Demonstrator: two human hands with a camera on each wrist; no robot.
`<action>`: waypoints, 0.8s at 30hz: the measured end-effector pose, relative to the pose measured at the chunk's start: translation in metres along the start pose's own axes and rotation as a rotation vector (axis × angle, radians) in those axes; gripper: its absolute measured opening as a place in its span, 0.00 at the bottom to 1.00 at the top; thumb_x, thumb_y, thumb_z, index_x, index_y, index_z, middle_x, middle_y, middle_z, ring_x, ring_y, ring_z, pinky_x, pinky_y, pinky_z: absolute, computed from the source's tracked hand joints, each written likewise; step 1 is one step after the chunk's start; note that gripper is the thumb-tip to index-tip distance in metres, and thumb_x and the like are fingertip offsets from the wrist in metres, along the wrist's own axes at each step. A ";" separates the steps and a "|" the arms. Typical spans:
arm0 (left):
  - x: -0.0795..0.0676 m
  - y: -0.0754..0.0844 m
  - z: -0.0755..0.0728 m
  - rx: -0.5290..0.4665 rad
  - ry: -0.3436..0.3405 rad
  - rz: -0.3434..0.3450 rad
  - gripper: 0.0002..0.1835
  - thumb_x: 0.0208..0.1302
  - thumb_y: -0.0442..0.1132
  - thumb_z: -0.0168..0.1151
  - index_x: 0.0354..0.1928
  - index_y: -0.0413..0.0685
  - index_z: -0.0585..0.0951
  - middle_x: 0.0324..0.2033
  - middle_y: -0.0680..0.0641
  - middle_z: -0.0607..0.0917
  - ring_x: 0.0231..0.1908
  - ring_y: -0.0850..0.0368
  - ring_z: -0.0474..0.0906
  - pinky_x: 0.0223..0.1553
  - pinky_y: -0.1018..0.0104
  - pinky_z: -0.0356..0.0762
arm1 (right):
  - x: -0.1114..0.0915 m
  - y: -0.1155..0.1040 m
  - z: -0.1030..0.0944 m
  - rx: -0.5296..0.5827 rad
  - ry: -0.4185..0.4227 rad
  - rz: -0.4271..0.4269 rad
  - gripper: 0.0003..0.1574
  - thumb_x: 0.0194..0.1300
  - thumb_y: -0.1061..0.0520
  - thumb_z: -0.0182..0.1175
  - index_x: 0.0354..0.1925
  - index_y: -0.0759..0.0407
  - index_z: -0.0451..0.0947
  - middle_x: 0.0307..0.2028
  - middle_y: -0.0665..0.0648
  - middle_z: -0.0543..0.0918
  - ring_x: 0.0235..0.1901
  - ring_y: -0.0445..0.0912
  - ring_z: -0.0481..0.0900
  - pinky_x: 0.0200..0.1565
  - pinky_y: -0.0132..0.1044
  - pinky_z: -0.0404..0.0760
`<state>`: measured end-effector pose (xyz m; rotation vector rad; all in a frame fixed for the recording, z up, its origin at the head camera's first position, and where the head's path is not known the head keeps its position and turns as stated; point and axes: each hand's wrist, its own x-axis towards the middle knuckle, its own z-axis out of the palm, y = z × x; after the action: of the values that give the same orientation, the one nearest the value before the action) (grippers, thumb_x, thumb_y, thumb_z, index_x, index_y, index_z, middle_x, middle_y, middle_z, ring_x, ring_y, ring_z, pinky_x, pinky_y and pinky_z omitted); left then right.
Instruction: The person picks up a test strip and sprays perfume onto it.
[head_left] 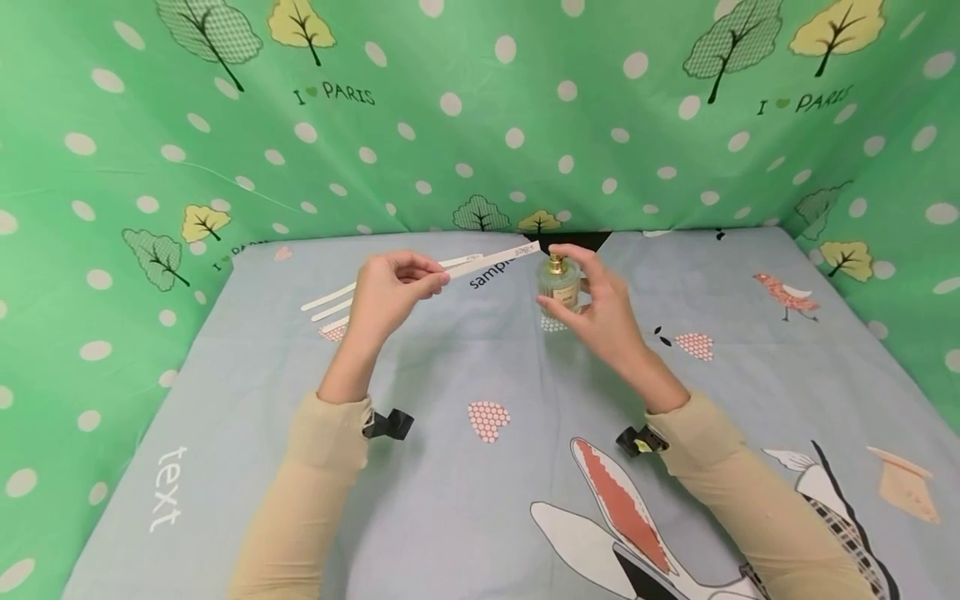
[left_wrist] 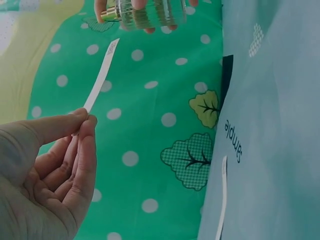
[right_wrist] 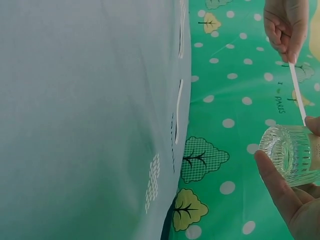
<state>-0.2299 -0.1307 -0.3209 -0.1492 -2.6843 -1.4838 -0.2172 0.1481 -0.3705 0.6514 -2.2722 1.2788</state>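
Observation:
My left hand (head_left: 392, 293) pinches one end of a white perfume test strip (head_left: 491, 262) between thumb and fingers, its printed end pointing right. My right hand (head_left: 603, 304) grips a small ribbed glass perfume bottle (head_left: 560, 292) with a gold neck, thumb at the base and index finger on top. The bottle is held upright above the table, its label facing me. In the left wrist view, the printed tip of the strip is close to the bottle's gold collar (left_wrist: 111, 14). The bottle's thick glass base (right_wrist: 280, 152) shows in the right wrist view.
Several more white strips (head_left: 318, 303) lie on the table at the left, partly behind my left hand. A grey-blue printed cloth (head_left: 442, 367) covers the table. A green dotted curtain (head_left: 420, 167) stands behind and at both sides.

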 end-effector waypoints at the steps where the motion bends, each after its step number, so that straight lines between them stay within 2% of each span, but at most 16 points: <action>1: 0.000 0.000 0.000 0.000 -0.002 0.001 0.09 0.63 0.43 0.70 0.39 0.44 0.87 0.34 0.43 0.90 0.33 0.54 0.86 0.39 0.66 0.85 | 0.000 -0.001 0.000 -0.012 -0.001 -0.002 0.42 0.56 0.63 0.73 0.66 0.54 0.68 0.50 0.64 0.82 0.42 0.54 0.84 0.18 0.29 0.78; 6: -0.002 0.001 -0.001 -0.006 -0.011 0.000 0.10 0.63 0.43 0.70 0.39 0.44 0.87 0.34 0.42 0.90 0.37 0.45 0.86 0.40 0.63 0.85 | -0.001 -0.003 0.001 -0.052 0.007 0.012 0.39 0.56 0.62 0.74 0.64 0.55 0.70 0.49 0.64 0.83 0.45 0.54 0.84 0.33 0.42 0.86; 8: -0.002 0.000 -0.002 -0.003 -0.007 -0.002 0.10 0.63 0.43 0.70 0.39 0.44 0.87 0.33 0.43 0.90 0.37 0.45 0.86 0.39 0.66 0.85 | -0.001 -0.004 0.000 -0.045 0.013 0.019 0.40 0.56 0.62 0.74 0.64 0.55 0.69 0.48 0.65 0.82 0.44 0.54 0.84 0.33 0.43 0.87; 11: -0.003 -0.001 -0.004 0.000 0.003 -0.010 0.09 0.62 0.43 0.71 0.39 0.45 0.87 0.33 0.45 0.90 0.35 0.51 0.87 0.38 0.70 0.84 | -0.002 -0.005 -0.001 -0.033 0.025 0.027 0.41 0.57 0.62 0.73 0.66 0.55 0.68 0.50 0.65 0.82 0.44 0.54 0.83 0.28 0.36 0.86; 14: -0.004 -0.003 -0.006 0.014 0.004 -0.015 0.09 0.63 0.43 0.70 0.39 0.45 0.87 0.34 0.44 0.90 0.33 0.57 0.86 0.39 0.69 0.84 | -0.004 -0.005 -0.002 -0.024 0.035 0.030 0.42 0.58 0.62 0.72 0.67 0.54 0.66 0.51 0.65 0.81 0.44 0.54 0.83 0.22 0.25 0.80; 16: -0.004 -0.005 -0.008 0.018 0.000 -0.020 0.10 0.63 0.43 0.70 0.40 0.45 0.87 0.35 0.43 0.90 0.32 0.60 0.85 0.40 0.66 0.85 | -0.005 -0.005 -0.003 -0.022 0.040 0.029 0.42 0.58 0.63 0.72 0.67 0.54 0.66 0.51 0.65 0.81 0.44 0.55 0.83 0.23 0.21 0.78; 20: -0.003 -0.009 -0.014 0.016 0.006 -0.036 0.11 0.63 0.43 0.69 0.40 0.43 0.87 0.36 0.41 0.90 0.32 0.62 0.85 0.43 0.63 0.87 | -0.005 -0.006 -0.006 -0.019 0.046 0.029 0.43 0.57 0.63 0.72 0.67 0.54 0.66 0.51 0.65 0.81 0.43 0.55 0.83 0.22 0.20 0.77; 24: -0.003 -0.012 -0.021 0.018 0.025 -0.058 0.11 0.63 0.43 0.69 0.41 0.42 0.86 0.37 0.41 0.90 0.33 0.61 0.86 0.40 0.71 0.86 | -0.005 -0.006 -0.008 -0.025 0.047 0.029 0.42 0.58 0.63 0.73 0.67 0.54 0.66 0.50 0.65 0.81 0.44 0.55 0.83 0.23 0.19 0.78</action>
<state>-0.2277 -0.1550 -0.3201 -0.0523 -2.7038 -1.4667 -0.2083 0.1527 -0.3656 0.5760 -2.2635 1.2641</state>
